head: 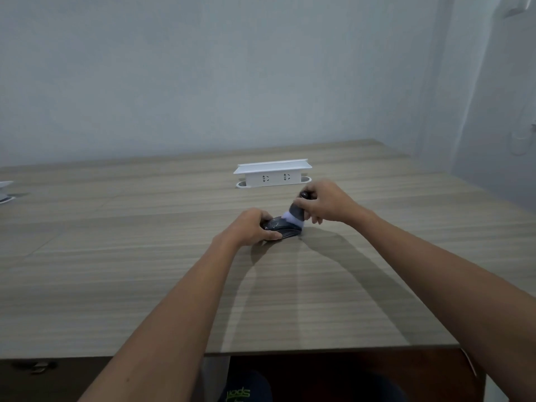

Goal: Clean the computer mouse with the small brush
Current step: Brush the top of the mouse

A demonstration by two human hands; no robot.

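Note:
A dark grey computer mouse [285,229] lies on the wooden table [145,256], a little past its middle. My left hand [255,226] grips the mouse from its left side, thumb along the near edge. My right hand [324,204] holds a small brush [297,213] with a dark stubby handle and pale bristles. The bristles point down and left and touch the mouse's far right end. The brush is slightly blurred.
A white pop-up socket box [272,174] stands on the table just behind the hands. Another white fitting [5,191] shows at the far left edge. A pale wall runs behind the table and at the right. The table's near edge is at the bottom, above my lap.

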